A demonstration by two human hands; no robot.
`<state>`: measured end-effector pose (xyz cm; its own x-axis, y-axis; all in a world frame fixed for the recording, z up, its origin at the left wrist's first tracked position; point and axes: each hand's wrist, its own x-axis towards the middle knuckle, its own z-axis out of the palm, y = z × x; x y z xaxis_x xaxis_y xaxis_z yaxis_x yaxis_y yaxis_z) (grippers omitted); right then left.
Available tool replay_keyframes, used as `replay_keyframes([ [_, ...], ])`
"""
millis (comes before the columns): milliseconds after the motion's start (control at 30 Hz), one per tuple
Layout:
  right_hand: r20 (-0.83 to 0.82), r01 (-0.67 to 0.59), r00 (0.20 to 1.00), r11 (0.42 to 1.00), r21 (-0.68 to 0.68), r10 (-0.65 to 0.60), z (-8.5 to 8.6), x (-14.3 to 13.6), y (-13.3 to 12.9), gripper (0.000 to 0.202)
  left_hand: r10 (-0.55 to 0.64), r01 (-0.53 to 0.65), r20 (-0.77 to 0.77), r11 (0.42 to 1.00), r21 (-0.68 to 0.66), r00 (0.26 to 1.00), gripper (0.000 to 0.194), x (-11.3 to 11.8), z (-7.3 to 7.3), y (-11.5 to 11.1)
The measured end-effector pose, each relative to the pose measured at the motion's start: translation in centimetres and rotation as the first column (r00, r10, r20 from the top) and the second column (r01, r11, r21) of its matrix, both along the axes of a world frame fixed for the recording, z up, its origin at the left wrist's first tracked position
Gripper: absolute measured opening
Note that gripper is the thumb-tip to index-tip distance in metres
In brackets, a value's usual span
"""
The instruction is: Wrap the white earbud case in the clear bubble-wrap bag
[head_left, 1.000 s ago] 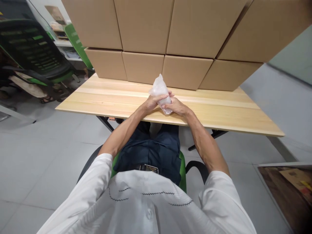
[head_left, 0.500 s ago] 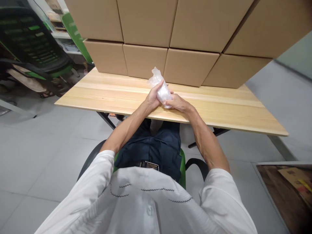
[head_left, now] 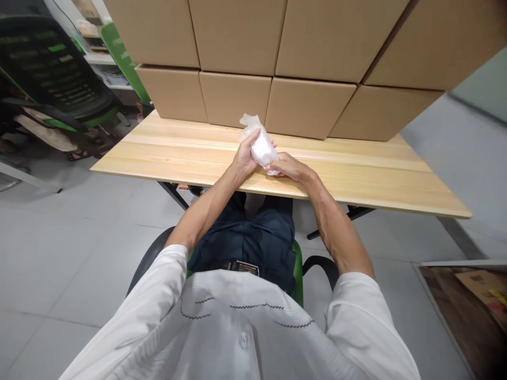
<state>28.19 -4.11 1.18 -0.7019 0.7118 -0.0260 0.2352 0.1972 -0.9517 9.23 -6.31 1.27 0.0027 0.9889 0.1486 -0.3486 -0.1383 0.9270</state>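
Observation:
Both of my hands grip one whitish, translucent plastic-wrapped bundle just above the front half of the wooden table. Wrapped round its left side is my left hand, its thumb along the top and fingertips showing on the far side. My right hand pinches the lower right end, thumb on top. A loose, crumpled flap of the wrap sticks up at the far left end. What lies inside the wrap I cannot make out.
Cardboard boxes stand stacked in two rows along the table's back. At the left is a black and green office chair, with part of a person beside it. A framed panel holding flat cardboard lies at the lower right.
The bundle has tilted slightly, and its loose flap has dropped a little and shifted left. My left hand has moved slightly left; both hands keep their hold.

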Motion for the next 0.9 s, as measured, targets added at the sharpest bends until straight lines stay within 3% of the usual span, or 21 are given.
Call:
replay_keyframes([
  [133, 0.010, 0.001, 1.000, 1.000, -0.002, -0.001, 0.03, -0.05, 0.02, 0.032, 0.060, -0.038, 0.182, 0.992, -0.124, 0.982, 0.076, -0.23, -0.35, 0.39],
  [400, 0.003, 0.007, 1.000, 1.000, -0.003, -0.007, 0.18, -0.05, -0.24, 0.030, 0.147, -0.008, 0.493, 0.962, -0.272, 0.858, 0.058, 0.34, 0.08, 0.24],
  [533, -0.003, 0.006, 1.000, 1.000, -0.007, -0.006, 0.01, -0.02, -0.07, 0.029, 0.161, 0.004, 0.545, 0.957, -0.289, 0.823, 0.057, 0.28, 0.08, 0.38],
  [700, 0.013, 0.000, 1.000, 1.000, -0.003, 0.000, -0.12, 0.02, 0.10, 0.027, 0.132, 0.005, 0.490, 0.964, -0.267, 0.862, 0.045, 0.14, -0.08, 0.51],
  [900, 0.007, -0.002, 1.000, 1.000, -0.009, 0.002, 0.07, -0.15, -0.09, 0.024, 0.137, 0.010, 0.517, 0.962, -0.272, 0.845, 0.053, 0.10, -0.09, 0.77],
])
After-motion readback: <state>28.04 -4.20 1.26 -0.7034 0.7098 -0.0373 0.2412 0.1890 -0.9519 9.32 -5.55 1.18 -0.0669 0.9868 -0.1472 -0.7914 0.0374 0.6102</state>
